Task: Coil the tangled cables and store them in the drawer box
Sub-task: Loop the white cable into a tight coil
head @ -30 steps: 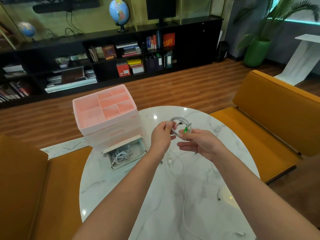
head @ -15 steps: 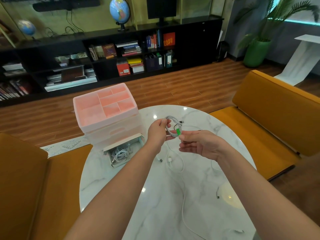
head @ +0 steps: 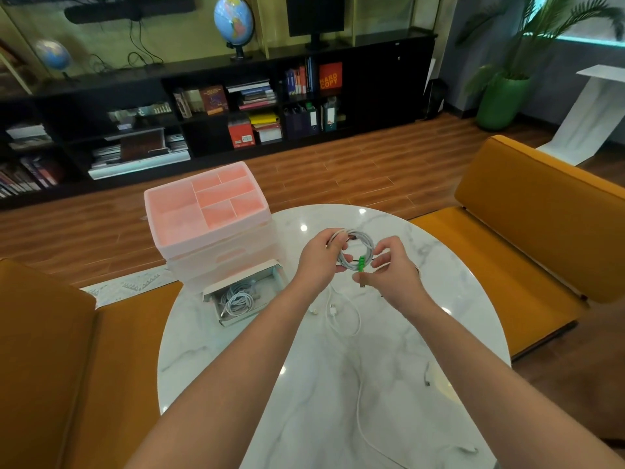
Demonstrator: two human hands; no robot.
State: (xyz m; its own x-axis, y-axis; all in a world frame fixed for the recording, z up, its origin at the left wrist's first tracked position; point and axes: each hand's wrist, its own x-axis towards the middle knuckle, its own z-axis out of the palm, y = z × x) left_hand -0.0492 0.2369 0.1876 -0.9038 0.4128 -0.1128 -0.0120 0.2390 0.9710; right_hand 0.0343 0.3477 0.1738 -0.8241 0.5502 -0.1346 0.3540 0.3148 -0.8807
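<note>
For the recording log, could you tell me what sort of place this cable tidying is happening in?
Probably an office lounge or study room: a long black bookshelf with books and binders, globes on top, mustard sofas around a round marble table, and a potted palm.

Marble table (head: 236, 350): drawer box (head: 216, 245), loose cable (head: 355, 319)

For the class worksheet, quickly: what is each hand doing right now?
Left hand: grips the white cable coil.
Right hand: pinches the green tie on that coil.
</note>
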